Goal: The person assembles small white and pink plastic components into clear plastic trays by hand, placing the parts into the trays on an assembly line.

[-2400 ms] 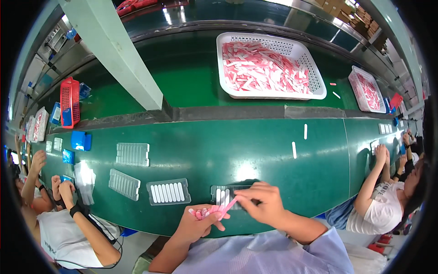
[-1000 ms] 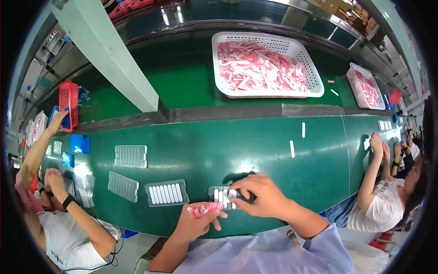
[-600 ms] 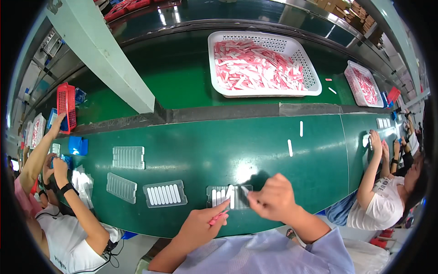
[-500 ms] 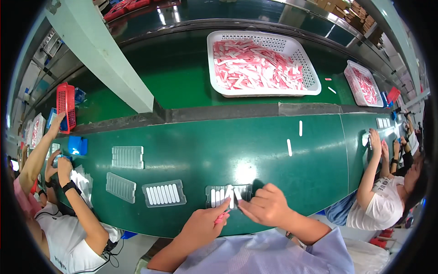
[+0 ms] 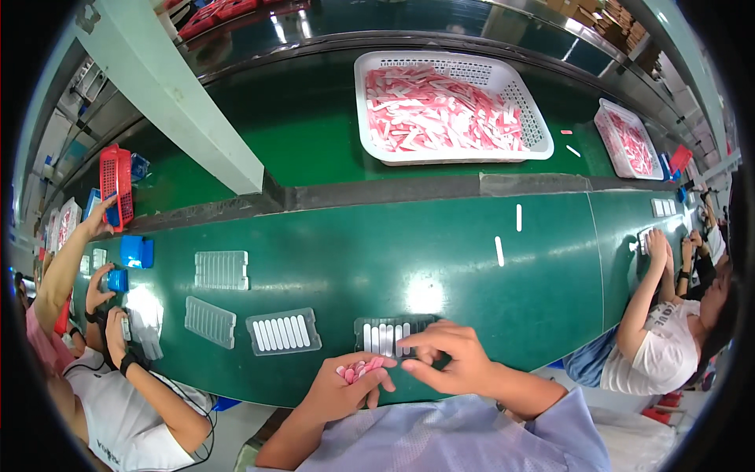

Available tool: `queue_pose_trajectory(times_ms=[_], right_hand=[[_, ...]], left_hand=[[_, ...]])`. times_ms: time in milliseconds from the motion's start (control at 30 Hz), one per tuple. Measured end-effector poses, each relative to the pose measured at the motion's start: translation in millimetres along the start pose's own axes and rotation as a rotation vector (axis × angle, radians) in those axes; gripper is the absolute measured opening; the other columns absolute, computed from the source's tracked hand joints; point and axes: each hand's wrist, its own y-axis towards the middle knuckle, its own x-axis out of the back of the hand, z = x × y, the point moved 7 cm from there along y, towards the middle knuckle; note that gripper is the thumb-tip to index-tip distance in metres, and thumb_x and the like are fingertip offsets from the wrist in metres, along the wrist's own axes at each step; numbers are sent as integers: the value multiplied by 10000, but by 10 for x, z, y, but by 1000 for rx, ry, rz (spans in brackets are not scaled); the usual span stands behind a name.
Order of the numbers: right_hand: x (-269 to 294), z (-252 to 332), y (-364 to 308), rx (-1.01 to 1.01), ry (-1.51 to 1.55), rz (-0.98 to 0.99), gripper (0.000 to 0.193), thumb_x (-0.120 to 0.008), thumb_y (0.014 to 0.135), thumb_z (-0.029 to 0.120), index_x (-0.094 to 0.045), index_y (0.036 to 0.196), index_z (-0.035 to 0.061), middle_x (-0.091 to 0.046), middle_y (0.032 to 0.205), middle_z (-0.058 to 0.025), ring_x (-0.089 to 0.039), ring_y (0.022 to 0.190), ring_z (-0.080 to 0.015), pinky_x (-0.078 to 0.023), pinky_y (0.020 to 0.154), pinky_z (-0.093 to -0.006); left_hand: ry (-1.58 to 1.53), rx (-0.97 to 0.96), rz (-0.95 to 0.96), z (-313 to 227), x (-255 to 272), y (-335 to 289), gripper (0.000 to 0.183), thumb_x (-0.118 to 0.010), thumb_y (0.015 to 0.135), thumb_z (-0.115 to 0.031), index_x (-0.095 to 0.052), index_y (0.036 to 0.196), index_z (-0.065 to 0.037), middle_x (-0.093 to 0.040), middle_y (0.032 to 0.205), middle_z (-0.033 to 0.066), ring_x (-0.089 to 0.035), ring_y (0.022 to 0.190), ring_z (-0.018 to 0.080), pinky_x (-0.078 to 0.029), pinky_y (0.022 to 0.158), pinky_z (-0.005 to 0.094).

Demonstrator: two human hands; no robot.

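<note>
My left hand (image 5: 338, 391) is closed around a bunch of small flat round-ended strips (image 5: 359, 368), pink on one face and white on the other. It rests just in front of a clear slotted tray (image 5: 359, 330), where several white strips (image 5: 385, 340) stand side by side. Over the right end of that tray, my right hand (image 5: 456, 355) has its thumb and forefinger apart, the forefinger tip at the rightmost visible strip. The hand hides part of the tray's right side. Left of it lies a filled tray (image 5: 314, 344) of white strips.
Two clear trays without strips (image 5: 221, 271) lie farther left. Two loose white strips (image 5: 499, 252) lie to the right. Beyond a raised ledge (image 5: 377, 193) stands a white basket (image 5: 456, 157) heaped with pink and white strips. Co-workers sit on both sides; a post (image 5: 181, 102) rises at left.
My right hand has let go of a strip, which now lies in the tray row, and its fingers have spread. My left hand has drawn back toward me and turned, showing the bunch of strips.
</note>
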Motion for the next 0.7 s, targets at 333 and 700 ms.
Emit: queue_pose_trajectory(times_ms=[333,700], right_hand=[[-4,-446,-10,-442,605,-63,43,-732,939,12,-765,932,-14,-652,718,17,-504,645,-12,-378,551,-228],[87,-228,62,-192,135,-35,60,-794,855,52,-808,913,41,-618,620,-23,-518,530,-89,-375,473,-264]], left_hand=[[-72,7,-44,-4,51,-29,236,-608,1041,-116,-686,1203,36,-768,985,118,-689,635,105,-368,412,188],[-118,139,-7,114,-10,145,280,-595,1052,-174,-651,1225,39,-752,1049,191,-745,693,201,-302,344,204]])
